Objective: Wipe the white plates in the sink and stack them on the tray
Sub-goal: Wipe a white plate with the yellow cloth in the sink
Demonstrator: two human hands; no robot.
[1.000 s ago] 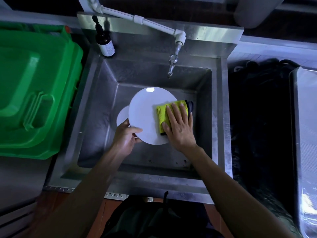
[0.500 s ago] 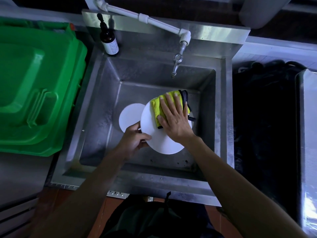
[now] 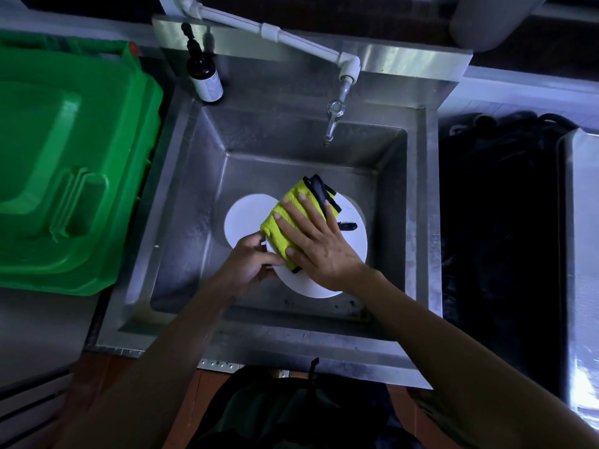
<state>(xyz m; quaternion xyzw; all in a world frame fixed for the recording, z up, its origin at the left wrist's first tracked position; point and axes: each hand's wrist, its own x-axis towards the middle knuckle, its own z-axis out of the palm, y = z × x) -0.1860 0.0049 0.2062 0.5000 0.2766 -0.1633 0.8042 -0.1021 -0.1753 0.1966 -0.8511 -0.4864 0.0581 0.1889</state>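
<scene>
Inside the steel sink [image 3: 181, 196], my left hand [image 3: 248, 265] grips the left rim of a white plate [image 3: 351, 244] and holds it up off the bottom. My right hand [image 3: 316, 243] lies flat on a folded yellow cloth with black trim [image 3: 293, 210], fingers straight, pressing it against the plate's upper left face. A second white plate [image 3: 243, 217] lies on the sink floor behind and to the left, partly covered by the held plate and the cloth.
A tap [image 3: 334, 121] hangs over the back of the sink. A dark pump bottle [image 3: 204, 74] stands on the back left corner. A green bin lid [image 3: 64, 163] fills the left side. A steel tray edge [image 3: 580, 254] shows at far right, past a dark gap.
The held plate has shifted right, uncovering more of the plate beneath. My right hand slid the cloth from the plate's right side toward its upper left.
</scene>
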